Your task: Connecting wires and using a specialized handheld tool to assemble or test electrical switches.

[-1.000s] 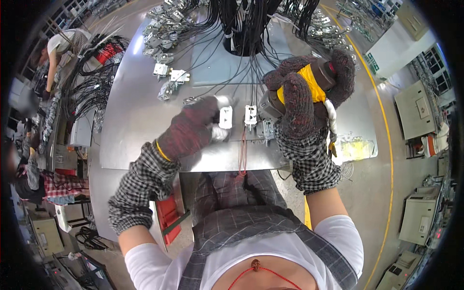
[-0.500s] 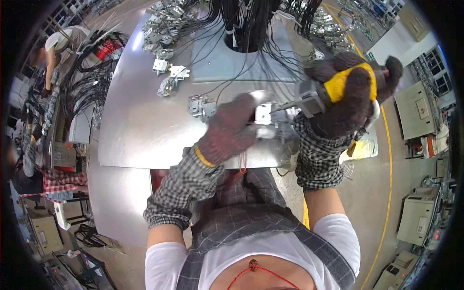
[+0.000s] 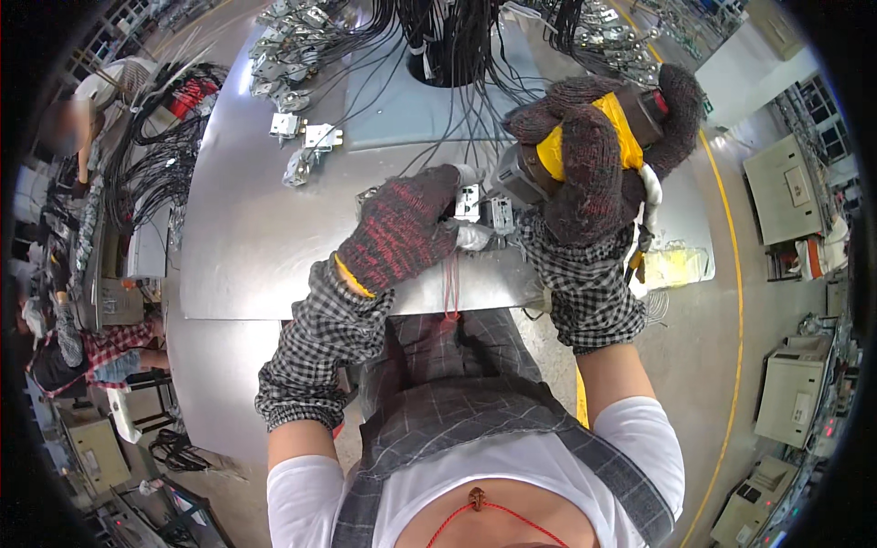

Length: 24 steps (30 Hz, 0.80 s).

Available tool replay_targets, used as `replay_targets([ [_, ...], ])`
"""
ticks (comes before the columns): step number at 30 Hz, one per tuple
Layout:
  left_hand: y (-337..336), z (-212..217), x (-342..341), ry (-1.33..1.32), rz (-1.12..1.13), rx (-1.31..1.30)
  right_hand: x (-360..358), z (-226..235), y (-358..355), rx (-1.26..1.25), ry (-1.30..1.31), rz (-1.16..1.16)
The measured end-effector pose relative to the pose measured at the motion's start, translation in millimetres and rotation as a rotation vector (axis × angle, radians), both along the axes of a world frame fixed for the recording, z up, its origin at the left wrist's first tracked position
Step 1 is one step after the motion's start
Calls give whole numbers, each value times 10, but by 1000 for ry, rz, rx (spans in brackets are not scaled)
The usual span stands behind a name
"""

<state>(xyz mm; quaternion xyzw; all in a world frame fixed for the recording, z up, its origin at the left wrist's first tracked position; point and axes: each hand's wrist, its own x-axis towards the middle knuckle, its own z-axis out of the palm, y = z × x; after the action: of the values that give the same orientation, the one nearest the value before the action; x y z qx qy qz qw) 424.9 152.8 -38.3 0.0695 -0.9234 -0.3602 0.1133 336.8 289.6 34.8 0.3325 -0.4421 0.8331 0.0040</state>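
Observation:
My left hand (image 3: 408, 224), in a dark red knitted glove with white-covered fingertips, is closed on a small silvery, boxy fitting (image 3: 468, 202) above the steel table (image 3: 247, 237). My right hand (image 3: 594, 173), in a similar dark glove, grips a yellow-and-black power screwdriver (image 3: 551, 153). Its front end points left and down toward the fitting. The bit's tip is hard to make out, so I cannot tell whether it touches. Another small metal fitting (image 3: 501, 216) sits just right of the held one. Part of one more shows behind my left hand.
Black cables (image 3: 457, 46) run in a thick bundle through a hole in the grey-blue plate (image 3: 375, 119). Several metal fittings (image 3: 283, 78) crowd the table's far left and far right. A yellowish pad (image 3: 678, 265) lies at the right edge. Other people work at the left.
My right hand has brought the screwdriver left, nearer to my left hand. My left hand with the fitting appears a little farther left, and the whole view has shifted slightly.

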Motion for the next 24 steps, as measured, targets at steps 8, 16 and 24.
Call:
replay_targets([
  [8,-33,-92,7,42,22,-124,-145,-154,-83,-92,117,-14],
  [16,23,53,-34,-44,33,-129,-225,-439,-37,-395,-678,739],
  [24,2,7,-34,-48,23,-97,-185,-289,-44,39,157,21],
])
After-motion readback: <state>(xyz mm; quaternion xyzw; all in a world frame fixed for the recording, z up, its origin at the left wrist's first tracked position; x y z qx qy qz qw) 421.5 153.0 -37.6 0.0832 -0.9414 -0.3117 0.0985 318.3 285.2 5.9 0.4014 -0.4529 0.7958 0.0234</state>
